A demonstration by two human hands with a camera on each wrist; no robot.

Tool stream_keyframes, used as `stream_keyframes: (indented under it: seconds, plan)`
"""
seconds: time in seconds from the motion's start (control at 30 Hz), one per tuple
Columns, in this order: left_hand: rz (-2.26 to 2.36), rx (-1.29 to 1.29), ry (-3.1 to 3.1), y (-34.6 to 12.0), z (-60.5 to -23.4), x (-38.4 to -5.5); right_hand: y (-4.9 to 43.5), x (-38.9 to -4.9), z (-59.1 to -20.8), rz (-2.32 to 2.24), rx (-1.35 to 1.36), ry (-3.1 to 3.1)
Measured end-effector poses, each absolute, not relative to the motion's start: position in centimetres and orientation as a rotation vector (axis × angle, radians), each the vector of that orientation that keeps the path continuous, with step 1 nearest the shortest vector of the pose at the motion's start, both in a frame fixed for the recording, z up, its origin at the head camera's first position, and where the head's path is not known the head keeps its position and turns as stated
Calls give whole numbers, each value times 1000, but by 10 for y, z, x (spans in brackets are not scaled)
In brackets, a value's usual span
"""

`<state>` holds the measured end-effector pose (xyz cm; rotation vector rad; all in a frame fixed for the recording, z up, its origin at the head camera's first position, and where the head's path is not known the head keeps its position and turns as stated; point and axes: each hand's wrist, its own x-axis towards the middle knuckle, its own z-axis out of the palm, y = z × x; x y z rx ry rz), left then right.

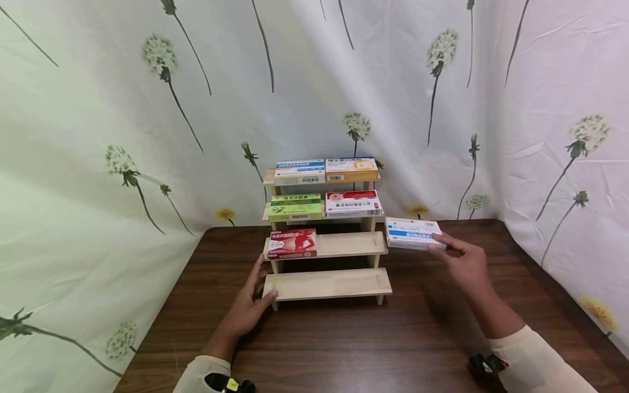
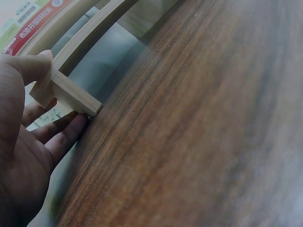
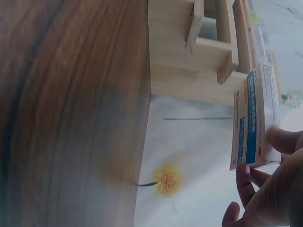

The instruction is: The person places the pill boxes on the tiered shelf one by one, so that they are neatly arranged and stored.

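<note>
A four-step wooden display rack [image 1: 328,285] stands on the table. My left hand [image 1: 248,305] holds its lower left end, the thumb on the front step and the fingers along the side, as the left wrist view also shows. My right hand [image 1: 464,265] pinches a white and blue medicine box [image 1: 411,233] by its right end, held just right of the third step; in the right wrist view thumb and fingers grip the box [image 3: 255,118]. A red medicine box [image 1: 293,243] lies at the left of that third step, with bare wood beside it.
The top step bears a white-blue box [image 1: 300,171] and an orange-white box [image 1: 351,170]. Below them sit a green box [image 1: 295,207] and a red-white box [image 1: 353,203]. Behind the dark wooden table [image 1: 354,349] hangs a dandelion-print cloth [image 1: 304,109], also at both sides.
</note>
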<state>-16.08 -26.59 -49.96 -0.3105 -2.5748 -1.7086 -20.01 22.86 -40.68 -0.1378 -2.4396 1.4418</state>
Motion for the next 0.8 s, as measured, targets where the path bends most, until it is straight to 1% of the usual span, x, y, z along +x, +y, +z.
stream_keyframes:
  seconds: [0.2,0.37,0.8]
  plan:
    - [-1711,-288,-2585,-265,-499,-161,216,-192,-411,1432,-20,-2402]
    - [-1710,-281,-2590,-265,-499,-160,209,-189,-413,1429,12,-2406]
    - [-1698,-292,-2579,-265,-500,-161,184,-197,-416,1436,144,-2380]
